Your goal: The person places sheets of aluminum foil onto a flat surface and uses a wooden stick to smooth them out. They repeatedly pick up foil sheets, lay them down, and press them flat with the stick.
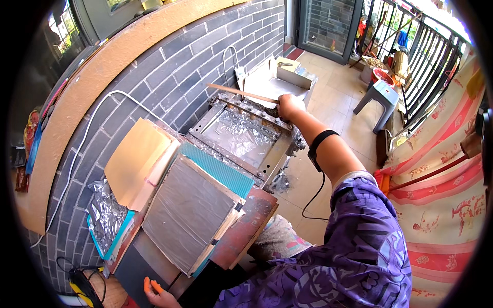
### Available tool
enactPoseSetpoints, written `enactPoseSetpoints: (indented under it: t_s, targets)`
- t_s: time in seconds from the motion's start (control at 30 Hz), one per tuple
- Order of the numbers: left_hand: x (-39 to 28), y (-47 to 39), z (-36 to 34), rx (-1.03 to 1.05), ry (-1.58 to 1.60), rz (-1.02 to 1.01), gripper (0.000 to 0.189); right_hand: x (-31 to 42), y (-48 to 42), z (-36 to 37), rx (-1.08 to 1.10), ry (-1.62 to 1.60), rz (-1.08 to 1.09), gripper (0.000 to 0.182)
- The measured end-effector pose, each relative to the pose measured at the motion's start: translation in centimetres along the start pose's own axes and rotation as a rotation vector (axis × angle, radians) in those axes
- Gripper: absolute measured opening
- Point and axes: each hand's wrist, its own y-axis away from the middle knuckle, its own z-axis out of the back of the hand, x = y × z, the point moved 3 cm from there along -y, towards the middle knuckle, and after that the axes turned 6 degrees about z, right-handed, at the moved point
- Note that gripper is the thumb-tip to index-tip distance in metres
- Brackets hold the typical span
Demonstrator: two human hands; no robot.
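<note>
Gripped in my right hand [289,107] is a thin wooden stick [242,92], held over the back edge of a metal frame machine [246,134] with silvery scraps on its bed. My left hand [158,295], its fingertips covered in orange, is at the bottom by a dark flat board [134,265]; whether it touches the board I cannot tell. Between the hands lies a stack topped with a grey sheet [192,211], with binder clips on its right edge and a teal ribbed sheet [219,169] beneath. Left of it are tan sheets [134,161].
Crumpled silvery film [106,215] lies in a teal-edged tray beside the brick wall [154,88]. A white cable [83,142] runs along the wall. Behind the machine is a metal tray [285,86]. A grey plastic stool [379,98] and a patterned curtain [443,184] are at the right.
</note>
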Motion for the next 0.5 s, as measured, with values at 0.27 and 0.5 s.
enactPoseSetpoints:
  t_s: [0.27,0.5]
  targets:
    - [7.2,-0.3,-0.8,0.049,0.113,0.086,0.027,1.3,3.1,6.5,-0.501,-0.008,0.182,0.018]
    - [-5.8,-2.8,-2.0,0.127,0.404,-0.062,0.026,6.5,7.4,17.9,-0.476,-0.22,0.309,0.02]
